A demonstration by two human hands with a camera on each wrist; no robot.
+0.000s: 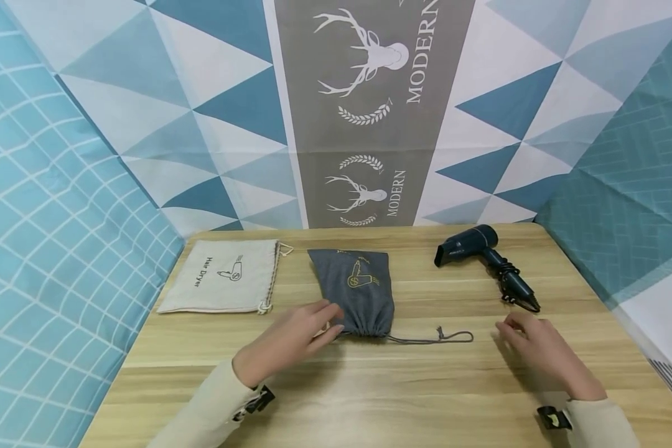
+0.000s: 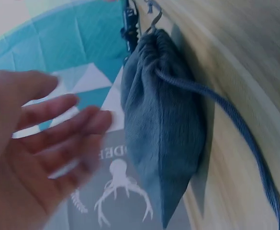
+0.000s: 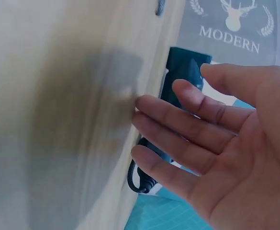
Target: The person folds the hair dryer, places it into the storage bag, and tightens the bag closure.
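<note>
A dark grey drawstring pouch (image 1: 364,292) with a yellow hair dryer print lies mid-table, its neck gathered and a cord loop stretching right. My left hand (image 1: 299,336) hovers beside the neck of the pouch with fingers loosely bent. In the left wrist view that hand (image 2: 53,139) is apart from the pouch (image 2: 161,129) and holds nothing. On the right lies a dark hair dryer (image 1: 467,244), its cord wrapped round the handle. My right hand (image 1: 540,348) is nearest to the dryer's handle end, and in the right wrist view its palm and loosely extended fingers are bare.
A cream drawstring bag (image 1: 226,275) marked "Hair Dryer" lies flat at the back left of the wooden table (image 1: 347,398). Patterned cloth panels (image 1: 369,124) rise along the back edge and both sides.
</note>
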